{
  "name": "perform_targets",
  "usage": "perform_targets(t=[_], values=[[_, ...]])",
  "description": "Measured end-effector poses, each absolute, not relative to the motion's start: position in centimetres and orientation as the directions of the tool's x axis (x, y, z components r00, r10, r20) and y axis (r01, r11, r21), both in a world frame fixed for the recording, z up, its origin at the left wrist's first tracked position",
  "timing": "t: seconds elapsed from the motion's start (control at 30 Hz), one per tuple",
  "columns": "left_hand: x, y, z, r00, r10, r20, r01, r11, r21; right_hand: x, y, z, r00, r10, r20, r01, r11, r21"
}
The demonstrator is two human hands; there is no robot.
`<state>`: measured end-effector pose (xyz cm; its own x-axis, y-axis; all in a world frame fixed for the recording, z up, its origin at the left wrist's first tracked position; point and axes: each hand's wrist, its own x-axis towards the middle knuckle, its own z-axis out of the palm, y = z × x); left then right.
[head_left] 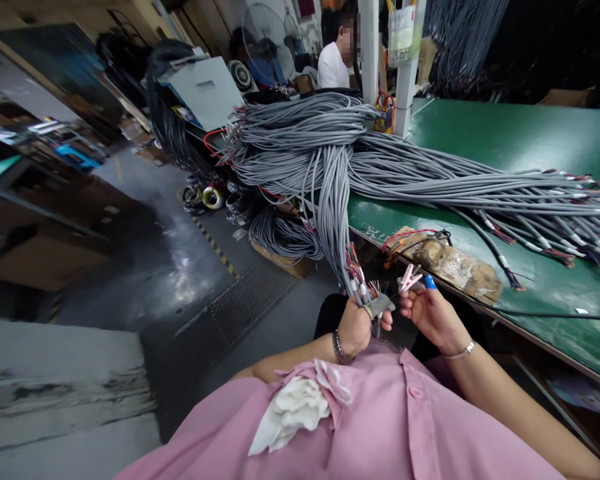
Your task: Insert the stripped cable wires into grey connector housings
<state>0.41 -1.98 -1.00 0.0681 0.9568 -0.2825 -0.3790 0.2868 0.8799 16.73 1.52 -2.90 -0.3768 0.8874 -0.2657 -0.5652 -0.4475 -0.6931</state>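
Note:
My left hand (356, 327) is closed round the ends of several grey cables (334, 207), whose coloured wires fan out above the fist. Grey tape (379, 306) covers part of its thumb and fingers. Just to the right, my right hand (433, 313) has a blue cover (430, 282) on one fingertip. A pale pink clip (409, 278) stands between its fingertips, beside the table's edge. From my left hand the cables run up to a large grey bundle (300, 133) lying across the corner of the green table (520, 133).
A taped brown block (450, 263) with red and black leads lies at the table's near edge. More cable ends (570, 220) spread to the right. A white post (407, 73) rises behind. A person in white (333, 65) sits beyond, near a fan (267, 43). Coiled cables (285, 237) lie below.

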Motion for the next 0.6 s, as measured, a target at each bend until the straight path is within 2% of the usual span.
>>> perform_targets(t=[0.07,0.13,0.2,0.23,0.3,0.4,0.47,0.6], values=[[0.6,-1.9,-0.5,0.073,0.957,-0.281,-0.370,0.288,0.883,16.9,2.0,-2.7,-0.324,0.924,-0.201,-0.498,-0.347,-0.795],[1.0,-1.8,-0.1,0.062,0.962,-0.266,-0.368,0.270,0.890,16.9,2.3,-2.6,-0.185,0.977,-0.109,-0.356,-0.170,-0.919],[1.4,-1.7,0.1,0.032,0.969,-0.244,-0.379,0.238,0.894,16.7,2.5,-2.6,-0.051,0.998,-0.039,-0.225,-0.049,-0.973],[1.6,-1.7,0.2,0.017,0.972,-0.236,-0.383,0.224,0.896,16.5,2.5,-2.7,-0.027,0.999,-0.037,-0.217,-0.042,-0.975],[1.8,-1.7,0.1,-0.006,0.974,-0.227,-0.385,0.207,0.900,15.9,2.6,-2.8,-0.079,0.993,-0.092,-0.332,-0.113,-0.936],[2.0,-1.6,-0.4,-0.015,0.974,-0.227,-0.376,0.205,0.904,15.2,2.8,-2.8,-0.186,0.964,-0.191,-0.546,-0.263,-0.796],[2.0,-1.6,-0.7,-0.015,0.974,-0.226,-0.364,0.206,0.909,14.9,3.0,-2.7,-0.168,0.961,-0.218,-0.616,-0.275,-0.738],[1.9,-1.7,-1.1,-0.019,0.973,-0.231,-0.330,0.212,0.920,14.7,3.1,-2.4,-0.130,0.970,-0.207,-0.658,-0.240,-0.714]])
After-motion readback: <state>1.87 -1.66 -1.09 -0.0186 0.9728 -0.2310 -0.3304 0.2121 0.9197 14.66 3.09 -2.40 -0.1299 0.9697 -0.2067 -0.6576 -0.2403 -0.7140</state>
